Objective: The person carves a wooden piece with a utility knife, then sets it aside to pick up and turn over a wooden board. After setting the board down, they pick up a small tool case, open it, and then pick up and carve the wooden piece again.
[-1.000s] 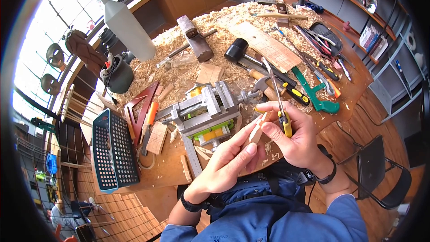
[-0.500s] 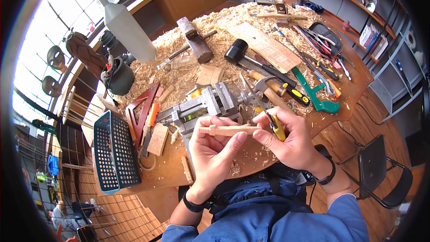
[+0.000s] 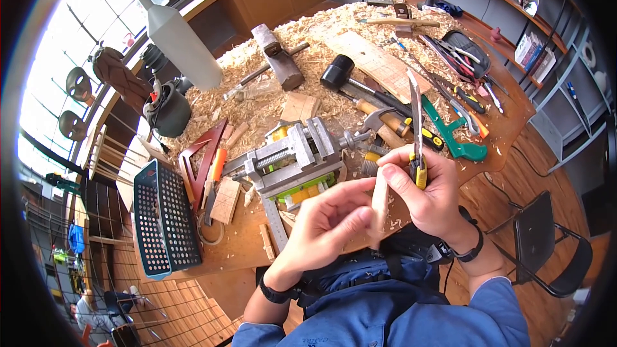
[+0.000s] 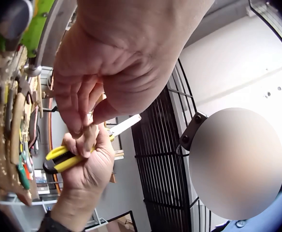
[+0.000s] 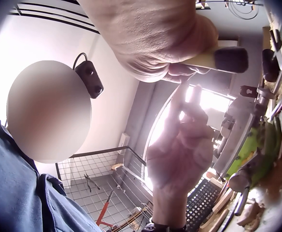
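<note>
My right hand grips a knife by its yellow-and-black handle, blade pointing up and away from me. Its thumb and fingertips also pinch the upper end of a slim, pale wooden stick, whose lower end hangs tilted and blurred toward my lap. The left hand is beside the stick, fingers loosely extended and thumb tip right at its edge. In the right wrist view the left hand appears below the knife handle.
A metal vise stands just beyond the hands. To its left are a perforated basket, a triangular frame and a wood block. Rightward lie a black mallet, a claw hammer and a green-handled saw. Shavings cover the back.
Half a second ago the stick lay crosswise in the left hand; now it stands steeply, its top in the right fingers. The knife blade has swung up and right. The left fingers have loosened.
</note>
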Available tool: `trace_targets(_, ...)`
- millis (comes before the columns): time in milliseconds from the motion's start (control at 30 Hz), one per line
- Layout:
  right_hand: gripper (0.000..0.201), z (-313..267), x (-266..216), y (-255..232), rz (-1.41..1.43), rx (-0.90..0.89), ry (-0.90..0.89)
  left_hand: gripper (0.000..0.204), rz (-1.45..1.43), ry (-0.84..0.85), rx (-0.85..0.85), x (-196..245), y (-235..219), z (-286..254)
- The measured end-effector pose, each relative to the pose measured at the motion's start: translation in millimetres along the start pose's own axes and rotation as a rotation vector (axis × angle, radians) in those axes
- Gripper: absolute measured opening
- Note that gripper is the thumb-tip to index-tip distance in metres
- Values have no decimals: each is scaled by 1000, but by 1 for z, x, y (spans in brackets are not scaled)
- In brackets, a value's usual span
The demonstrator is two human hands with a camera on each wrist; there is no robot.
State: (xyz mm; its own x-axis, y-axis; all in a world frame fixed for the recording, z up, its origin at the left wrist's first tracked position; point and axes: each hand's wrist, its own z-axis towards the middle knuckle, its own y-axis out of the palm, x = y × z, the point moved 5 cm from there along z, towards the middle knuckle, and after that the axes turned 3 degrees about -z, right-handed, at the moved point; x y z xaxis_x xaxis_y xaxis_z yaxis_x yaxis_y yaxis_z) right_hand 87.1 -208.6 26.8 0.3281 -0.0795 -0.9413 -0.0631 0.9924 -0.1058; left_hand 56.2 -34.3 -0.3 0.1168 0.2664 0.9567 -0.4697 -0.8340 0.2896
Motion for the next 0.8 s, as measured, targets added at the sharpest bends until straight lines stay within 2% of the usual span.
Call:
trace_targets(33,9,0,0,1,-20,-16,19,47,-70,-39,-40,-1,7,-1)
trace_targets(100,9,-2,1,2,-39,-30,40,50,-237,-84,-18,-9,11,-2)
trace_targets(167,7,-6,4,11,7,-88,61,49,-234,-87,-4,-12,14,4)
trace_targets(233,6,-10,8,18,-106,15,-137,49,-234,-97,12,-19,17,4)
trace_targets(333,6,-9,10,19,-126,54,-142,52,-300,-28,34,-27,15,5)
trace_targets(400,7,-5,8,16,-188,100,-191,55,-250,16,61,-24,18,9)
trace_targets(433,8,0,7,15,-311,107,-283,59,-198,65,89,-21,17,11)
trace_targets(500,8,5,25,14,-73,39,41,60,-137,75,90,-23,5,14)
trace_targets(533,7,6,29,14,25,-18,132,60,-128,59,84,-23,2,14)
trace_targets(633,8,13,47,15,111,-73,178,58,-82,44,110,-25,-4,13)
trace_targets(700,7,20,48,6,49,-78,235,57,-44,48,146,-24,-10,12)
trace_targets(767,8,32,51,-4,-131,16,-79,52,62,63,205,-20,-19,10)
trace_targets(800,14,34,53,-13,-244,65,-44,46,85,105,267,-16,-21,10)
